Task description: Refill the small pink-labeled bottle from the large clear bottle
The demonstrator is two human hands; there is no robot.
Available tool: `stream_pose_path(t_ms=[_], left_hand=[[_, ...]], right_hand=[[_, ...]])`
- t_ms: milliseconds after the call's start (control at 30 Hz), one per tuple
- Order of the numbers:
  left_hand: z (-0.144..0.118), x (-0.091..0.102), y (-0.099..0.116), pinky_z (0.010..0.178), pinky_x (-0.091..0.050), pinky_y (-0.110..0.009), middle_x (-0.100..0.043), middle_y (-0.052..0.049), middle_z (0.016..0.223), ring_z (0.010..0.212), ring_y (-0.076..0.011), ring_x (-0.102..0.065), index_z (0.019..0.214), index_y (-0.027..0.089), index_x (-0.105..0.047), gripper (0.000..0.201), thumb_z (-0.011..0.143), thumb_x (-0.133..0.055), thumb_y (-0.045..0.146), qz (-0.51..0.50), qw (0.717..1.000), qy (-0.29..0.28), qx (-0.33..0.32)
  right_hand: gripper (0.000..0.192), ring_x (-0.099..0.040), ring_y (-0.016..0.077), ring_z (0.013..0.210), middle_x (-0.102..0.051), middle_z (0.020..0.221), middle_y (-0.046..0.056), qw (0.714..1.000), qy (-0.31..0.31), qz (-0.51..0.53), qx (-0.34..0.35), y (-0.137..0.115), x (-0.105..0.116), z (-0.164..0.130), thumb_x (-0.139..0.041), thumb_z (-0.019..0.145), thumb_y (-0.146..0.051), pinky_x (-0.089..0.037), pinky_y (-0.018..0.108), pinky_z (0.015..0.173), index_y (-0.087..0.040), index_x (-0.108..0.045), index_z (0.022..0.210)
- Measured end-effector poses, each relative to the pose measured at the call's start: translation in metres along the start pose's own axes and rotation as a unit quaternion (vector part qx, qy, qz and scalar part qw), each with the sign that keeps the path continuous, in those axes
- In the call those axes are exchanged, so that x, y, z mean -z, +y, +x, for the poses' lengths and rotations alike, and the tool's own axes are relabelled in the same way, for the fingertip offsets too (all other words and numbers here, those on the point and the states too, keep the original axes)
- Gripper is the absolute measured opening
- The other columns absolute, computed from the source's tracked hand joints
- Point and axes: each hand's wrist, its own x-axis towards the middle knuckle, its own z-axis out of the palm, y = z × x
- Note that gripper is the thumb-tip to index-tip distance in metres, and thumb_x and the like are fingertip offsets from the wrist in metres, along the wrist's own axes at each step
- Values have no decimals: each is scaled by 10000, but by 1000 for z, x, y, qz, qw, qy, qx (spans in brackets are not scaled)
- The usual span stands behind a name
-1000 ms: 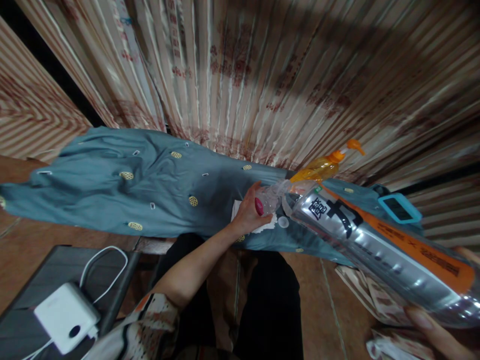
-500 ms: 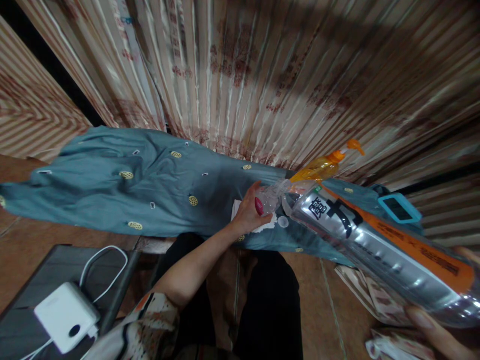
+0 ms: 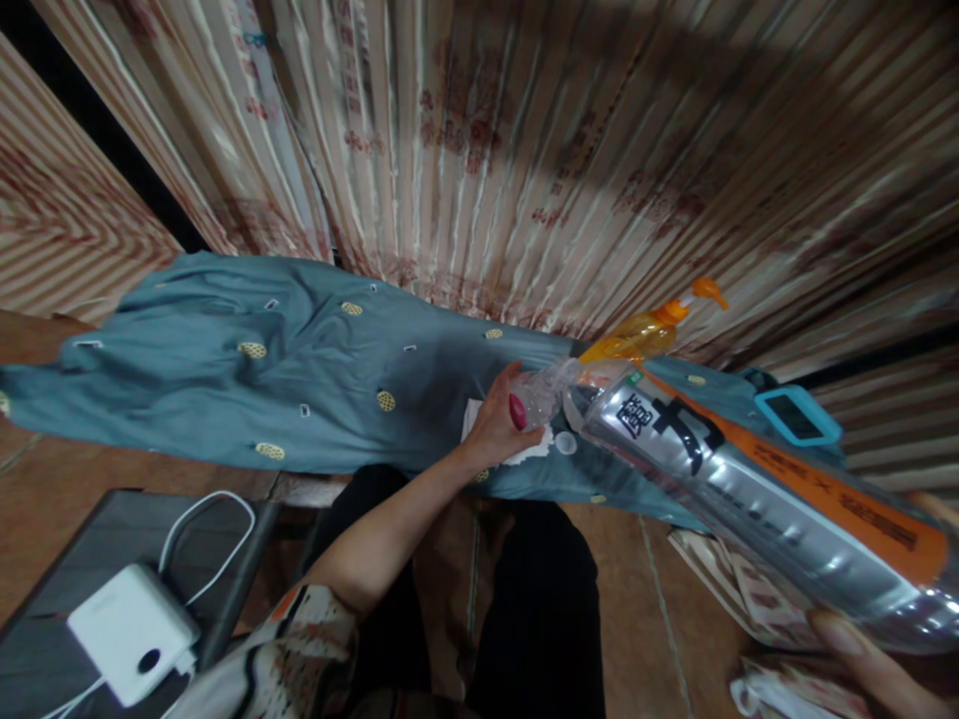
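Observation:
My left hand (image 3: 500, 419) is closed around a small clear plastic bottle (image 3: 540, 395) with a pink label, over the teal cloth. At the right edge my right hand (image 3: 873, 659) grips the base end of a large clear bottle (image 3: 756, 489) with a silver and orange label; only some fingers show. This large bottle is tilted, its neck end meeting the mouth of the small one. A white paper tissue (image 3: 516, 457) lies beneath my left hand. Beside it rests a small translucent cap (image 3: 565, 442).
Behind the large bottle stands an orange pump bottle (image 3: 636, 335). A blue-framed device (image 3: 798, 415) sits further right on the teal pineapple-print cloth (image 3: 322, 369). At lower left, a white power bank (image 3: 133, 631) with a cable lies on a dark stool (image 3: 97, 529). Patterned curtains (image 3: 465, 180) hang behind.

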Motion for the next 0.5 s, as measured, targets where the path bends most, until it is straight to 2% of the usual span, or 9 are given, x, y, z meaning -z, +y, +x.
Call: stream_pose_path(t_ms=[233,500], left_hand=[[0,-1,-1,1273,-422,-581,-586,-157,1552,1461,-360,-577,1582,236,-352,1042,691,-892,233,-3,1000,3,0],[0,-1,0,1279,-418,-602,-573,-154,1564,1460,-358,-572,1588,243,-352,1050,691,-898,225,-6,1000,3,5]], right_hand=[[1085,-430,526,1500,-554,1592,70,1000,-3,-14,-5,-3,3,-1,-978,596,-470,-226,809,1270,-385,-536,1583],[1112,-433,554,1488,-549,1596,84,1000,-10,-27,-1,6,6,0,-975,576,-452,-252,844,1233,-386,-526,1592]])
